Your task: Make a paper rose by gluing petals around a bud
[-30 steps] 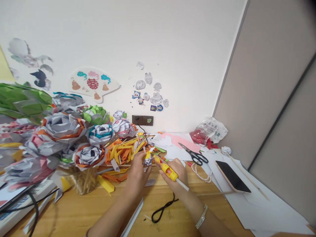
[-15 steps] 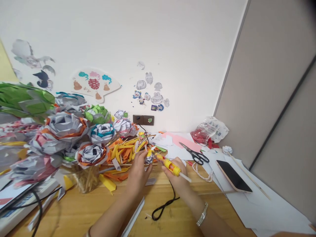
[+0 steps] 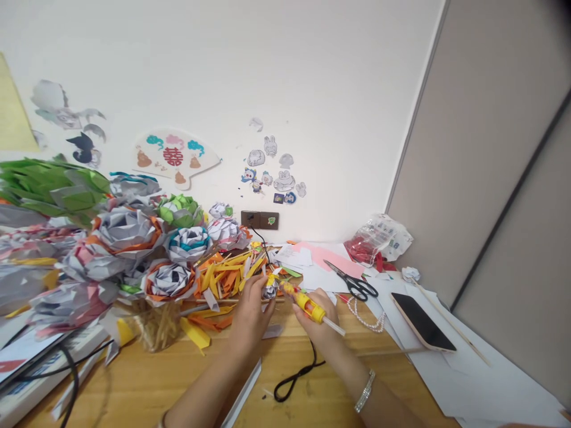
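My right hand [image 3: 317, 315] is wrapped round a yellow hot glue gun [image 3: 304, 302], with a clear glue stick poking out of its back end. The gun's nozzle points away from me and to the left. Between the fingers of my left hand [image 3: 253, 309] is a small paper flower [image 3: 270, 289], yellow at the top with white and grey petals. It sits just left of the gun's tip; whether the two touch I cannot tell. A black cord [image 3: 300, 375] loops on the wooden table below my right hand.
Large folded paper flowers [image 3: 127, 229] crowd the left side. Behind my left hand lie yellow and orange paper strips [image 3: 223, 270]. To the right are black scissors [image 3: 352, 282], a pearl string [image 3: 366, 321], a phone [image 3: 423, 321], a thin stick [image 3: 455, 327] and white sheets [image 3: 482, 380].
The glue gun has drawn back slightly to the right of the paper flower, which now shows more fully in my left hand. The camera view has shifted a little.
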`<state>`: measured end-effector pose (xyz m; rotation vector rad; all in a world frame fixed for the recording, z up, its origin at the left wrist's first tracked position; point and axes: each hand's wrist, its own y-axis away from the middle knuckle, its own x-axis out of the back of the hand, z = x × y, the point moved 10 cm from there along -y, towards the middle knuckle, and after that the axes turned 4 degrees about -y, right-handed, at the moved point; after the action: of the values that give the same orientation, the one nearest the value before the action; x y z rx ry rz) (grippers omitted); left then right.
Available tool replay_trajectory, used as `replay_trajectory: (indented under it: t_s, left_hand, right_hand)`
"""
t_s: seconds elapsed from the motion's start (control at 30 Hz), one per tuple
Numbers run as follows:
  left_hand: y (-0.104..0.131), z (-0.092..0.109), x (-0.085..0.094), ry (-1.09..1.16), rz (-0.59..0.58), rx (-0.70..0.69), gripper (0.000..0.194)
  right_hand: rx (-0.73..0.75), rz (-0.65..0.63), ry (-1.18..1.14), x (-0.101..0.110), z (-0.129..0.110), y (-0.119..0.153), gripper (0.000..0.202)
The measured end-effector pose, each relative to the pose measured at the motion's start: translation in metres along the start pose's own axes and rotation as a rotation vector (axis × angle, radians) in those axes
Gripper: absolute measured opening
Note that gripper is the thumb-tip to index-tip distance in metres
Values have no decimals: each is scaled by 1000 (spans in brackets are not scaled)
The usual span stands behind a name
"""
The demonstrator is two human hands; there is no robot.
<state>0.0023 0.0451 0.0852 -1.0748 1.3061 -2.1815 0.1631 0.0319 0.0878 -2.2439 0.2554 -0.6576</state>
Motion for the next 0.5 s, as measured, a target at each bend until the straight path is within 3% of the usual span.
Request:
replay_trajectory:
  t_s: [0.2, 0.33, 0.5]
  left_hand:
    - [0, -1, 1, -3, 4, 3, 44]
    - [1, -3, 1, -17, 0, 11, 43]
    - [0, -3, 2, -38, -10, 33, 41]
  right_hand:
    - [-8, 63, 71, 4, 4, -1, 24]
    - [-77, 102, -127, 4, 12, 0, 21]
    - [-190, 6, -373, -10, 20, 2, 22]
